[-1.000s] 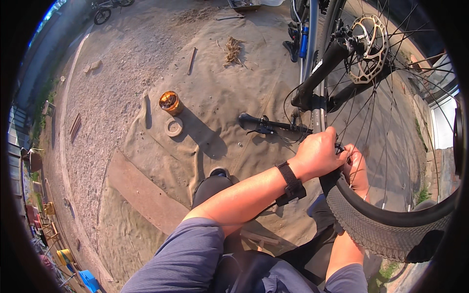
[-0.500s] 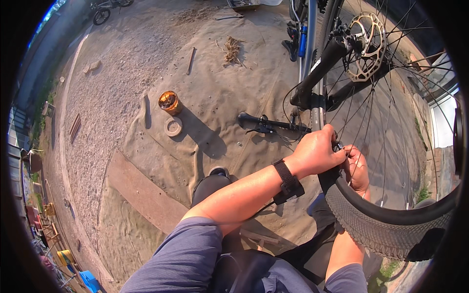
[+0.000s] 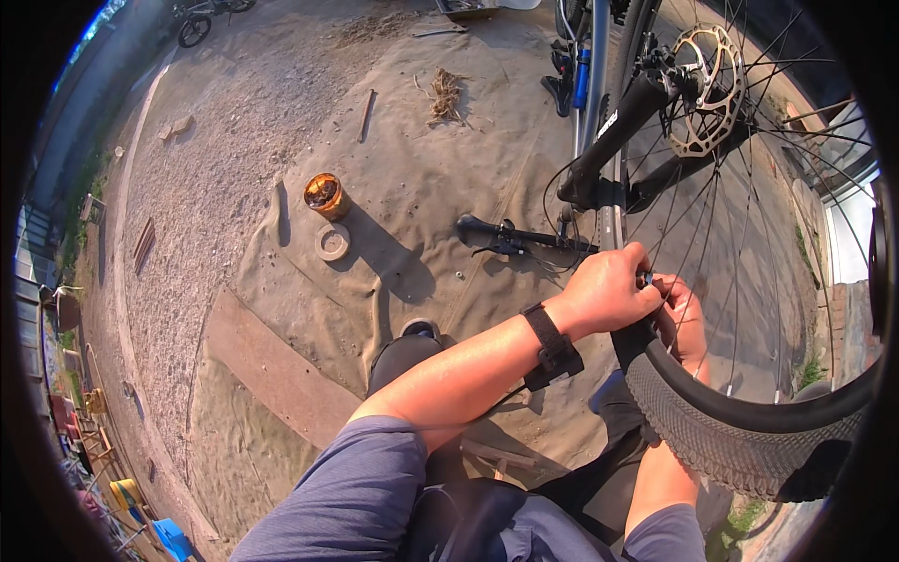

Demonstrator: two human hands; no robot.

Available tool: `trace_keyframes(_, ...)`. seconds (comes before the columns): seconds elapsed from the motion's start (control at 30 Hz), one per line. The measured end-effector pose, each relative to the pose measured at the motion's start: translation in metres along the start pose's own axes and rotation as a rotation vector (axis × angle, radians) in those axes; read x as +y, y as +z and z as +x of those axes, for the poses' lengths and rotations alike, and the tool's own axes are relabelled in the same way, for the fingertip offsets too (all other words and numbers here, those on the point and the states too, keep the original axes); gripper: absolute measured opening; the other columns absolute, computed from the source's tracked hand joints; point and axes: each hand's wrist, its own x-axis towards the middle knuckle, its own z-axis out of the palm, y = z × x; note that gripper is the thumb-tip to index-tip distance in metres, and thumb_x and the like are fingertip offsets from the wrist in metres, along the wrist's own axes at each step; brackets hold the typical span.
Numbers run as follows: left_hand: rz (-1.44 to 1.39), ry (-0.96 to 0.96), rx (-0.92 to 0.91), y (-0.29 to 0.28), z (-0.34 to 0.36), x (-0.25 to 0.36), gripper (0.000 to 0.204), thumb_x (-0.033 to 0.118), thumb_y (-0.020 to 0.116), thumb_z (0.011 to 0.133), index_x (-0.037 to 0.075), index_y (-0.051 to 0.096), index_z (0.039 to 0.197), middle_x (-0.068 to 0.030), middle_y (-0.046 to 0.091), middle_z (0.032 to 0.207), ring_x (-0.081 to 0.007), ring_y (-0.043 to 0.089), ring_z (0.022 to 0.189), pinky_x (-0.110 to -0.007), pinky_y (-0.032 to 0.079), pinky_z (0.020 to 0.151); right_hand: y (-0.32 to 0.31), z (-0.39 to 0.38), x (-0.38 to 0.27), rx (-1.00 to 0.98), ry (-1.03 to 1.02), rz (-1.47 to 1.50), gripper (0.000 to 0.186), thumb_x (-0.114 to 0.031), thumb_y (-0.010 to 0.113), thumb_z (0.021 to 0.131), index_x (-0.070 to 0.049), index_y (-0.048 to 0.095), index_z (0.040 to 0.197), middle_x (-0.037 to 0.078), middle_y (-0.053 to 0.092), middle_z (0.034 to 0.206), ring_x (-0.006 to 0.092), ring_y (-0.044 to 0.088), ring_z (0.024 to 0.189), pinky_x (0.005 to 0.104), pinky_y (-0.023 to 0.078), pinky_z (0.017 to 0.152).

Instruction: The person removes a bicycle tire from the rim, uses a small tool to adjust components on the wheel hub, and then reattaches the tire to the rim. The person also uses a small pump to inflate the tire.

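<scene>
My left hand (image 3: 604,290), wearing a black wrist strap, is closed on the rim of a bicycle wheel, its thumb and fingers round a small dark fitting (image 3: 644,279). My right hand (image 3: 684,323) is closed at the same spot from the spoke side, fingertips partly hidden; what exactly it pinches is too small to name. A knobby tyre (image 3: 712,440) curves below both hands over my right forearm. Above them are the black fork (image 3: 609,140) and a silver disc rotor (image 3: 707,89). The handlebar (image 3: 529,239) lies low beside the wheel, near the ground sheet.
An orange bucket (image 3: 326,197) and a round lid (image 3: 332,242) stand on the sheet (image 3: 421,159). A long brown board (image 3: 272,365) lies at left, straw (image 3: 445,98) farther off, another bicycle (image 3: 197,28) at top left, coloured items (image 3: 169,539) along the left edge.
Both hands stay at the same place on the rim, with only small shifts of the fingers and wrists.
</scene>
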Motion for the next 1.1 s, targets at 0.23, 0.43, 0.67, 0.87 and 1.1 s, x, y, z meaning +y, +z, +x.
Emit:
trace_keyframes(0.23,-0.015,0.0,0.038,0.0,-0.002,-0.007,0.036,0.023,0.068,0.085,-0.001,0.067,0.112,-0.0225,0.075,0.091,-0.0403,0.074,0.088,-0.047,0.058,0.081,-0.001,0.007,0.007,0.065,-0.034,-0.07,0.029,-0.01,0.081,0.094,-0.011,0.063,0.118,-0.005,0.068,0.102,0.0035,0.059,0.086,0.0189,0.045,0.071)
trace_keyframes(0.43,-0.005,-0.007,0.055,-0.005,0.001,-0.015,0.028,0.016,0.072,0.084,-0.001,0.066,0.105,-0.02,0.073,0.086,-0.0381,0.073,0.085,-0.045,0.057,0.078,0.025,0.004,-0.007,0.124,-0.115,-0.041,0.028,0.003,0.074,0.095,-0.006,0.063,0.119,-0.001,0.069,0.102,0.0068,0.063,0.089,0.0216,0.051,0.083)
trace_keyframes(0.67,-0.02,-0.002,0.055,-0.005,0.0,-0.019,0.024,0.018,0.069,0.087,0.002,0.067,0.105,-0.0187,0.073,0.093,-0.04,0.071,0.093,-0.047,0.056,0.082,0.004,0.005,0.001,0.036,-0.079,-0.064,0.028,0.003,0.075,0.094,-0.001,0.068,0.121,0.001,0.074,0.107,0.0076,0.066,0.095,0.0231,0.052,0.087)
trace_keyframes(0.87,-0.053,-0.03,0.083,-0.002,-0.004,-0.02,0.022,0.018,0.071,0.088,0.002,0.066,0.102,-0.0181,0.073,0.091,-0.0397,0.071,0.089,-0.047,0.056,0.079,0.003,0.001,-0.005,0.006,-0.015,-0.065,0.034,-0.003,0.078,0.093,0.0,0.069,0.126,-0.001,0.075,0.105,0.0063,0.064,0.088,0.0223,0.05,0.078)
trace_keyframes(1.1,-0.066,0.007,0.079,0.003,-0.007,-0.014,0.024,0.019,0.075,0.087,-0.002,0.066,0.094,-0.0199,0.072,0.083,-0.0385,0.072,0.082,-0.044,0.057,0.074,-0.01,0.001,-0.001,-0.03,-0.022,-0.095,0.038,-0.007,0.081,0.092,0.0,0.069,0.127,-0.002,0.074,0.103,0.0049,0.061,0.082,0.022,0.049,0.073)
